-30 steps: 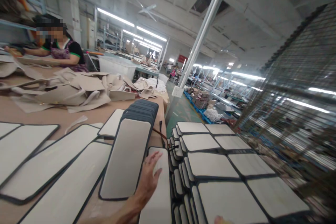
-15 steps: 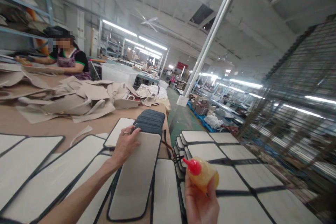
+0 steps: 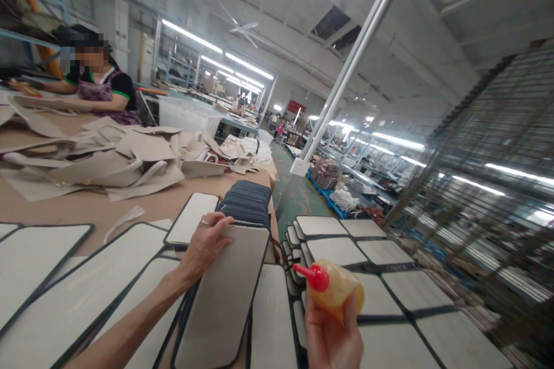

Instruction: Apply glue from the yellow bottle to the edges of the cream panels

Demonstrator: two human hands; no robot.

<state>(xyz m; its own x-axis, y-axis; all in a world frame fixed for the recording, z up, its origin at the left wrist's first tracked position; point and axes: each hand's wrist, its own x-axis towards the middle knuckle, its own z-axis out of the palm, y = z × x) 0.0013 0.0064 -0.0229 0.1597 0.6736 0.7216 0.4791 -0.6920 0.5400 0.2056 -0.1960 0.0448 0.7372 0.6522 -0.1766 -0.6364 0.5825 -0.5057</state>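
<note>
My left hand [image 3: 210, 242] pinches the top left edge of a long cream panel [image 3: 220, 294] with dark rounded borders. That panel lies at the near end of a fanned stack of dark-edged pieces [image 3: 246, 202]. In my right hand [image 3: 333, 328] is a squeeze bottle [image 3: 340, 288] of yellowish liquid, its red nozzle pointing left. The bottle is held above the panels on the right, apart from the cream panel. A smaller cream panel [image 3: 193, 219] lies just left of the stack.
More bordered panels [image 3: 125, 265] cover the table at left. Stacked rows of panels [image 3: 398, 253] stand at right. Beige cut pieces with straps [image 3: 116, 155] are heaped at the back. A co-worker [image 3: 104, 89] sits at far left. A metal post [image 3: 341, 86] rises beyond the table corner.
The top edge of the cream panel has come slightly toward me with my left hand, away from the stack. The bottle has tipped a little further left. My view has shifted slightly right.
</note>
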